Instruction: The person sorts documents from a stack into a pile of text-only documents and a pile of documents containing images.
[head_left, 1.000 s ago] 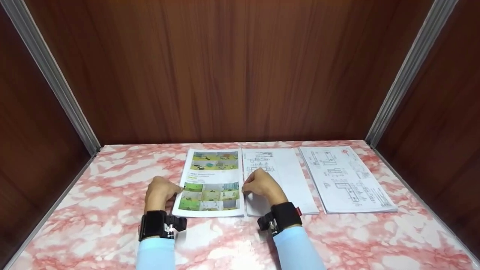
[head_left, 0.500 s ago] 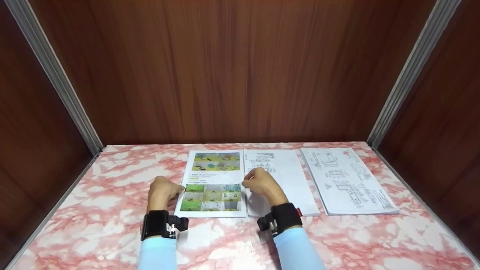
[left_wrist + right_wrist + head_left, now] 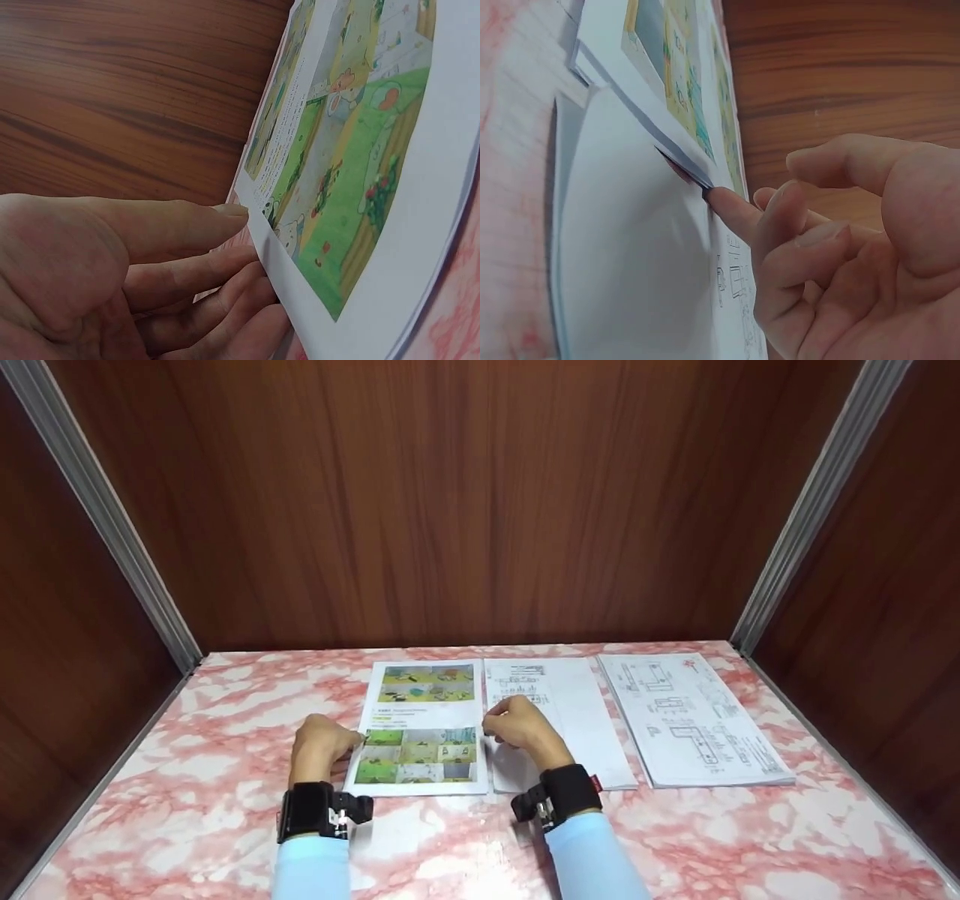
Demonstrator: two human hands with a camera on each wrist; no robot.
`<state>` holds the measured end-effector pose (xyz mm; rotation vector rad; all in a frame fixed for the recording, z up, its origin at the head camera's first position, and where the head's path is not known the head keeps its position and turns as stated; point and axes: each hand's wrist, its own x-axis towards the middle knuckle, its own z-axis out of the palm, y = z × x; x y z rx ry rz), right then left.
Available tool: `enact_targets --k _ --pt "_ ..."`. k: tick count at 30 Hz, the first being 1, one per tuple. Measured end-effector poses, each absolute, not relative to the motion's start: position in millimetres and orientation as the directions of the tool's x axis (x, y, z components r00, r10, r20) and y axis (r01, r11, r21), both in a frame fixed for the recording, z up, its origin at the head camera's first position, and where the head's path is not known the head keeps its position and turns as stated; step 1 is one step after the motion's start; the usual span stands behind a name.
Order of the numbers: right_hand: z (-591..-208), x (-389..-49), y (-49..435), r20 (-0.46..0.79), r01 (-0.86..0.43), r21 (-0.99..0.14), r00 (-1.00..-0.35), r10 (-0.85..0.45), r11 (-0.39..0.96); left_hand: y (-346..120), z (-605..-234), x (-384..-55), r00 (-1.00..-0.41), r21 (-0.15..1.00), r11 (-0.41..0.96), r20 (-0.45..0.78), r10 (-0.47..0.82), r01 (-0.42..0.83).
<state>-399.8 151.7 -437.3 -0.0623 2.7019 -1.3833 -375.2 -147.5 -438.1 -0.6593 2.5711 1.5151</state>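
A stack of printed sheets (image 3: 424,717) with colour cartoon pictures lies on the marbled table, between the two hands. My left hand (image 3: 319,742) is at its left edge. In the left wrist view, the left thumb (image 3: 180,225) reaches to that edge, and the other fingertips rest against it below. On the opposite side, my right hand (image 3: 521,727) hovers over the middle stack of drawing sheets (image 3: 589,720). In the right wrist view, one extended fingertip of the right hand touches the cartoon stack's right edge. Its thumb (image 3: 840,159) stands apart, holding nothing.
A third stack of sheets with line drawings (image 3: 697,720) lies to the right, slightly angled. The pink and white marbled table (image 3: 217,780) has a brown wood-grain panel (image 3: 465,502) behind it. Metal corner posts (image 3: 112,517) rise at both sides.
The hands stay at the cartoon stack's sides with only slight finger shifts. The right fingertips are a little higher along the edge than a second ago. The head view sways slightly.
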Motion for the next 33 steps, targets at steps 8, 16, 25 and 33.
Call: enact_targets --k 8,16,25,33 --pt "-436.3 -396.0 159.3 -0.076 0.021 -0.839 -0.994 -0.080 0.543 -139.5 -437.5 -374.4 -0.901 0.808 0.423 -0.288 -0.324 -0.410" --pt "-429.7 -391.9 171.3 -0.089 -0.004 -0.830 -0.986 -0.140 0.557 -136.2 -434.5 -373.9 -0.900 0.806 0.418 -0.308 -0.310 -0.420" --pt "-372.9 -375.6 236.7 0.134 -0.194 -0.855 -0.979 -0.156 0.481 -131.3 -391.0 -352.8 -0.949 0.791 0.541 -0.155 -0.274 -0.285" --pt "-327.4 -343.8 320.3 0.346 -0.264 -0.748 -0.938 0.019 0.608 -54.5 -338.1 -334.0 -0.910 0.857 0.512 0.259 -0.325 0.061"
